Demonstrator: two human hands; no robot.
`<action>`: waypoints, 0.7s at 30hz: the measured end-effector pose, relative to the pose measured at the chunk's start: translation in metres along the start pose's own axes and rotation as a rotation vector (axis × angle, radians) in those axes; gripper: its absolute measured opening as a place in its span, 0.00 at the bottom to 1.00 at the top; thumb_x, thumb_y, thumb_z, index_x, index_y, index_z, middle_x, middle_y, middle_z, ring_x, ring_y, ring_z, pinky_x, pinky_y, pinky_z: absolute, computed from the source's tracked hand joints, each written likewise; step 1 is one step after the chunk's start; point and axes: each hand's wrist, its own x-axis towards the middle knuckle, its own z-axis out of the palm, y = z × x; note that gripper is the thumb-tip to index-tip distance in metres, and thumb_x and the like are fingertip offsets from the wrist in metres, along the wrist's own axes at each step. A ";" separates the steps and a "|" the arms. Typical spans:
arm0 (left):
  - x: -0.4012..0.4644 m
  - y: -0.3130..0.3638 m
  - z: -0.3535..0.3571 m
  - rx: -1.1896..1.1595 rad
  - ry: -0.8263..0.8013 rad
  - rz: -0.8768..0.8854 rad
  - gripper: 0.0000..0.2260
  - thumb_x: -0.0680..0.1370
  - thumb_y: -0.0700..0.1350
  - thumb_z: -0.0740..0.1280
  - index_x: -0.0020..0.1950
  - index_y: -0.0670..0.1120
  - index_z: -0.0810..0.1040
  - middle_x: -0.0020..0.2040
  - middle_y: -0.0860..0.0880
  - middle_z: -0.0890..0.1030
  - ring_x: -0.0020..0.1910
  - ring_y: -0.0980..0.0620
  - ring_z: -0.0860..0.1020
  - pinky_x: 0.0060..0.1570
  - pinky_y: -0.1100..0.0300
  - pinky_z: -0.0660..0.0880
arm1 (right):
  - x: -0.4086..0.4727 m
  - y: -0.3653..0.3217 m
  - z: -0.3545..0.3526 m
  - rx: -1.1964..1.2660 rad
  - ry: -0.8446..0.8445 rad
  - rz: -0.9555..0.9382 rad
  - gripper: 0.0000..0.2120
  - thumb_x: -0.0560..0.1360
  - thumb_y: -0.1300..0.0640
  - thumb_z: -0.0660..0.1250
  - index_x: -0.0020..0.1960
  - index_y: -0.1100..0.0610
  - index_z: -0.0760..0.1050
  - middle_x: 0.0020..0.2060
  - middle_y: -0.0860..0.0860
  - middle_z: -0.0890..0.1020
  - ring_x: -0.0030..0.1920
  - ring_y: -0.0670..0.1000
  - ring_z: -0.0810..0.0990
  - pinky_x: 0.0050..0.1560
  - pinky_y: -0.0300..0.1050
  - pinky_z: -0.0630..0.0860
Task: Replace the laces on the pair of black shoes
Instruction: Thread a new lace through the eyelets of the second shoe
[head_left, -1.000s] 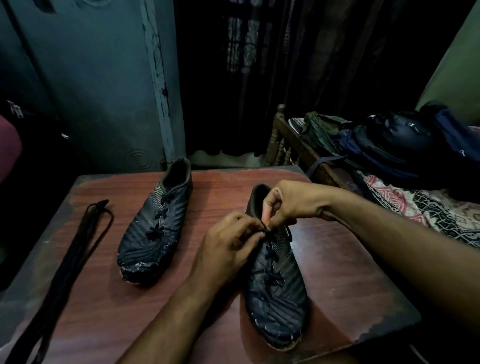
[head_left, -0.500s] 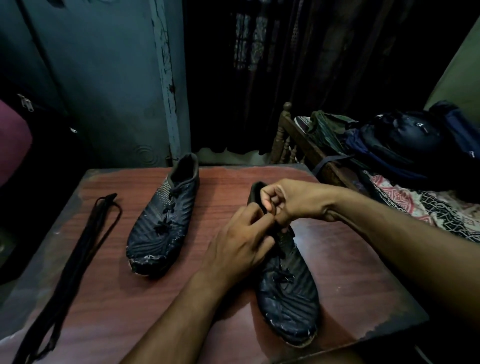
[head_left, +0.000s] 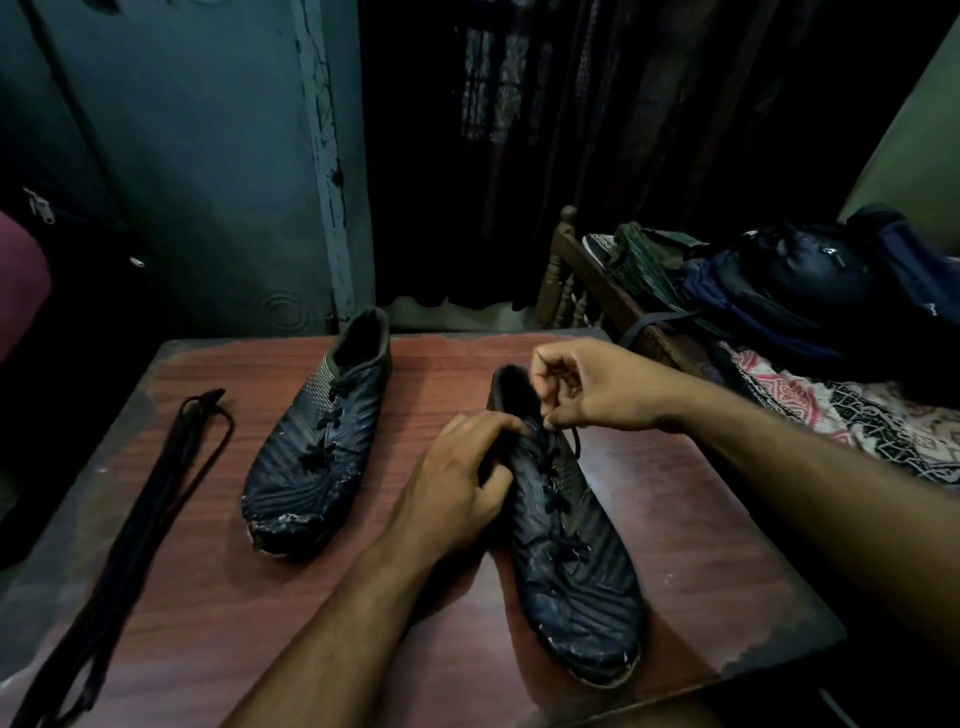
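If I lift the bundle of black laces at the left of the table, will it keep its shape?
Probably not. The bundle of black laces lies in thin, loose strands, so it would likely droop and sag. It looks light, and loops may slip apart unless pinched together.

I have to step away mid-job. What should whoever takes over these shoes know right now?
Left hand grips the near shoe at its side, steadying it on the table.
Right hand pinches the old lace at the shoe's top eyelets.
Far shoe lies untouched, laced.
Spare laces lie along the table's left edge.
Done: nothing replaced yet.
Left: unlace both shoes, thread the spare laces.
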 end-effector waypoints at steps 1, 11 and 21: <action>0.000 -0.001 0.000 -0.005 0.004 -0.003 0.19 0.70 0.37 0.65 0.60 0.47 0.80 0.58 0.54 0.81 0.57 0.53 0.76 0.60 0.61 0.73 | 0.001 0.000 0.000 -0.078 0.004 -0.025 0.14 0.73 0.71 0.73 0.45 0.55 0.73 0.37 0.50 0.80 0.35 0.45 0.76 0.38 0.39 0.75; 0.001 -0.003 -0.002 -0.001 0.019 0.027 0.16 0.72 0.43 0.63 0.58 0.47 0.81 0.55 0.56 0.81 0.53 0.53 0.76 0.57 0.58 0.72 | 0.012 -0.012 -0.004 -0.368 0.174 -0.311 0.14 0.71 0.71 0.67 0.50 0.55 0.78 0.46 0.45 0.76 0.43 0.42 0.79 0.44 0.33 0.73; -0.001 -0.002 -0.005 -0.070 0.030 -0.049 0.15 0.73 0.44 0.64 0.59 0.50 0.80 0.64 0.55 0.72 0.66 0.54 0.74 0.65 0.50 0.74 | 0.005 -0.001 -0.004 -0.337 0.037 -0.100 0.15 0.77 0.67 0.63 0.51 0.50 0.83 0.45 0.43 0.85 0.44 0.39 0.81 0.44 0.32 0.72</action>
